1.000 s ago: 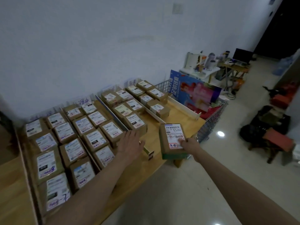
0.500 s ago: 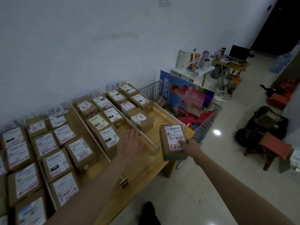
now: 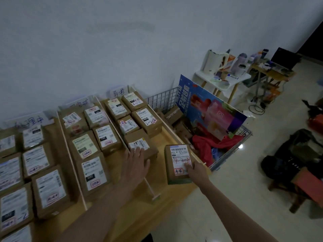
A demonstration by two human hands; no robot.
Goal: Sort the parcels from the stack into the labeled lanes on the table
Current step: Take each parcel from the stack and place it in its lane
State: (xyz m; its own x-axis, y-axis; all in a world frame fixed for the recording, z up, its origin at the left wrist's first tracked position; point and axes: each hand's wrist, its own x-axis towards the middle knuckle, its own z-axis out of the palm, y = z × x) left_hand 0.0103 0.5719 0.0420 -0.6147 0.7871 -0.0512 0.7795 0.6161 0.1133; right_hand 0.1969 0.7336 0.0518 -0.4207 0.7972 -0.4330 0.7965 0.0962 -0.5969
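Held parcel (image 3: 178, 163) nearer rightmost lane (image 3: 162, 135), 5 boxes inside

Wire basket (image 3: 232, 151) holds red cloth (image 3: 203, 145) and a poster (image 3: 209, 110); beyond the basket, white side table (image 3: 225, 79); right of it, dark bag (image 3: 288, 158).

dim rm: white wall (image 3: 122, 41), tile floor (image 3: 227, 198)

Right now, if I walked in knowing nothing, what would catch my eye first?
Probably the rows of brown parcels with white labels, lined up in lanes on the wooden table. Next, the right hand gripping one parcel over the table's near right corner, the left hand resting flat on another. Behind, a bright blue poster leans in a wire basket.
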